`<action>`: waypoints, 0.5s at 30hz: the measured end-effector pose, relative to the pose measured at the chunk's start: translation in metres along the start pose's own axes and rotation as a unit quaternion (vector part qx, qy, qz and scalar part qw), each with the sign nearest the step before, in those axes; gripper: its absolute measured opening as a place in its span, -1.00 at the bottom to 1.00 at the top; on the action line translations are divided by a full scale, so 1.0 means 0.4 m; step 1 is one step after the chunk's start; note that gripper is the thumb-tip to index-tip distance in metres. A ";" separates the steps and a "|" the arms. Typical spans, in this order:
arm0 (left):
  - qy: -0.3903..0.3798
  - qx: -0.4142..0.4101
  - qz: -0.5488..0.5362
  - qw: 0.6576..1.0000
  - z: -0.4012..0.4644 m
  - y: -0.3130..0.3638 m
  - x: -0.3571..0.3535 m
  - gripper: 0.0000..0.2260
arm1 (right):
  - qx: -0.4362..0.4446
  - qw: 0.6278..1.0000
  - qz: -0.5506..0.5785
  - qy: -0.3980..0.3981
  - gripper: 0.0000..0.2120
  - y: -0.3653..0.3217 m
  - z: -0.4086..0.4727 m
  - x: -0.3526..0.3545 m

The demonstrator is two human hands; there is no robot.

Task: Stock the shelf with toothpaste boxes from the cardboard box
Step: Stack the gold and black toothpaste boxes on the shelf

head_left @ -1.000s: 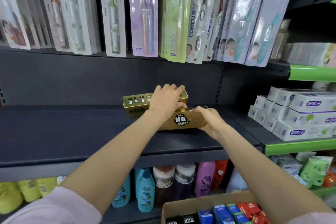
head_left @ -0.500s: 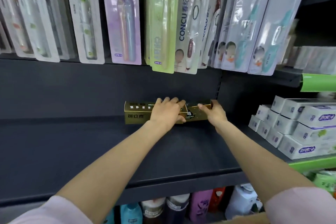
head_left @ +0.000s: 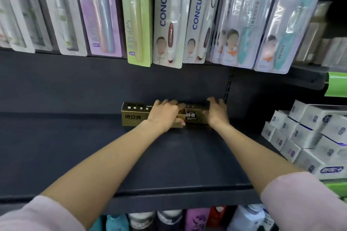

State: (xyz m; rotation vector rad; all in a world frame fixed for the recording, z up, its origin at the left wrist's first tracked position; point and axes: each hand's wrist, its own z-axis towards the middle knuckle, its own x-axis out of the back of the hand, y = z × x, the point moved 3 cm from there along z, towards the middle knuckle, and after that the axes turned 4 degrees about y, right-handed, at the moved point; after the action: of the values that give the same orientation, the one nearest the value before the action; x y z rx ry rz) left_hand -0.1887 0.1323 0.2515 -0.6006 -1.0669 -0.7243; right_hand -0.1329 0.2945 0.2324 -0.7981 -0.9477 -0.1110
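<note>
Two gold toothpaste boxes lie end to end against the back wall of the dark shelf (head_left: 78, 152). The left gold box (head_left: 133, 116) shows dark lettering on its front. My left hand (head_left: 165, 114) lies over its right end, thumb under the front edge. The right gold box (head_left: 193, 116) carries a black hexagon label and sits between my hands. My right hand (head_left: 216, 113) wraps its right end, thumb on the front and fingers over the top. The cardboard box is out of view.
Toothbrush packs (head_left: 169, 17) hang low over the shelf's back. Stacked white toothpaste boxes (head_left: 308, 133) fill the neighbouring shelf on the right, behind a green rail (head_left: 336, 84). Bottles (head_left: 197, 219) stand on the shelf below. An upright slotted post (head_left: 229, 84) marks the bay's right side.
Both hands have pushed the labelled gold box from the shelf's middle back to the rear wall, beside the other gold box. The view has tilted up and the cardboard box has dropped out of sight.
</note>
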 end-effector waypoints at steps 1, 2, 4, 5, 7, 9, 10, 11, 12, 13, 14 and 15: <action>0.003 0.001 -0.002 1.000 0.004 -0.007 0.000 -0.42 | 0.009 0.999 -0.032 -0.005 -0.62 -0.003 -0.004 -0.010; 0.005 0.001 -0.005 1.000 0.006 -0.013 0.000 -0.42 | 0.020 0.999 -0.047 -0.006 -0.66 -0.010 -0.010 -0.018; 0.003 0.007 -0.015 1.000 0.009 -0.024 -0.003 -0.42 | 0.079 0.995 -0.065 0.014 -0.70 -0.030 -0.024 -0.035; 0.003 0.011 -0.021 1.000 0.007 -0.030 -0.008 -0.42 | 0.113 0.990 -0.076 0.020 -0.69 -0.041 -0.033 -0.046; 0.008 0.015 -0.033 0.999 0.003 -0.038 -0.019 -0.41 | 0.156 0.984 -0.083 0.002 -0.65 -0.052 -0.038 -0.065; 0.007 0.018 -0.048 0.999 -0.002 -0.047 -0.028 -0.41 | 0.158 0.984 -0.077 -0.022 -0.59 -0.056 -0.036 -0.080; 0.009 0.018 -0.052 0.998 -0.004 -0.048 -0.032 -0.41 | 0.157 0.984 -0.079 -0.029 -0.56 -0.056 -0.034 -0.081; 0.012 0.017 -0.054 0.998 -0.006 -0.047 -0.035 -0.41 | 0.156 0.984 -0.081 -0.038 -0.52 -0.056 -0.032 -0.081; 0.014 0.015 -0.055 0.998 -0.007 -0.047 -0.038 -0.41 | 0.154 0.983 -0.084 -0.054 -0.48 -0.059 -0.031 -0.079; 0.014 0.014 -0.058 0.998 -0.007 -0.045 -0.040 -0.41 | 0.152 0.982 -0.085 -0.073 -0.44 -0.059 -0.028 -0.079; 0.013 0.014 -0.062 0.998 -0.006 -0.043 -0.042 -0.41 | 0.149 0.981 -0.086 -0.093 -0.41 -0.057 -0.027 -0.079; 0.011 0.015 -0.065 0.998 -0.004 -0.041 -0.042 -0.41 | 0.143 0.980 -0.078 -0.115 -0.38 -0.053 -0.025 -0.078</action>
State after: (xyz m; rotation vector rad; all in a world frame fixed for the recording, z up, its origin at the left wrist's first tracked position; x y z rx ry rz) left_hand -0.2055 0.1248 0.2368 -0.4994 -1.1023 -0.8245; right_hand -0.1535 0.2650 0.2172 -0.4757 -1.2142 -0.0157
